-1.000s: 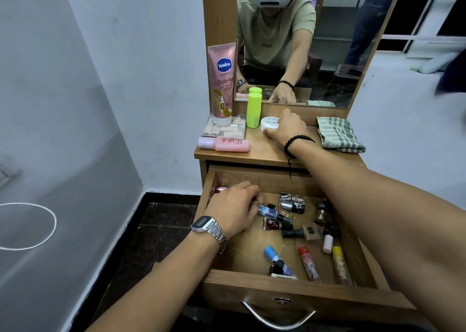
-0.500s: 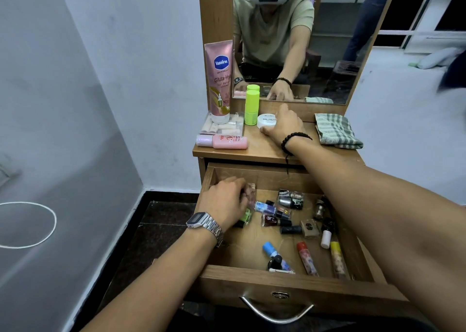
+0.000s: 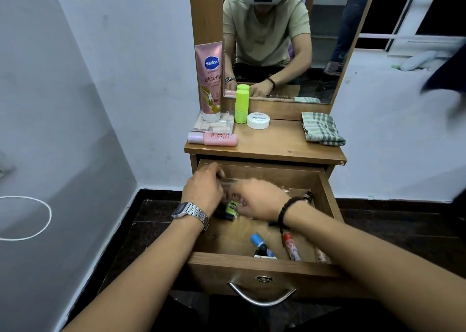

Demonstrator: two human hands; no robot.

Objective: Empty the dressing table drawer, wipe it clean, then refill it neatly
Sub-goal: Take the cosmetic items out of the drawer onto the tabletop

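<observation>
The wooden drawer (image 3: 252, 266) of the dressing table stands pulled out, and both my hands are inside it at the back left. My left hand (image 3: 204, 189), with a metal watch on the wrist, curls its fingers round a small clear bottle (image 3: 228, 181) that is blurred. My right hand (image 3: 257, 202), with a black bead bracelet, reaches over the small bottles beside a green-labelled bottle (image 3: 232, 207); motion blur hides its grip. A blue tube (image 3: 257, 239) and a red tube (image 3: 291, 248) lie near the drawer's front.
On the tabletop (image 3: 277, 142) are a pink Vaseline tube (image 3: 210, 79), a green bottle (image 3: 241, 105), a white jar (image 3: 258, 120), a pink bottle (image 3: 214, 138) lying down, a clear box (image 3: 214, 126) and a folded checked cloth (image 3: 321, 128). A mirror (image 3: 327, 42) stands behind; a wall is at the left.
My right hand left the white jar on the tabletop and came down into the drawer next to my left hand. My left hand moved toward the drawer's back left corner.
</observation>
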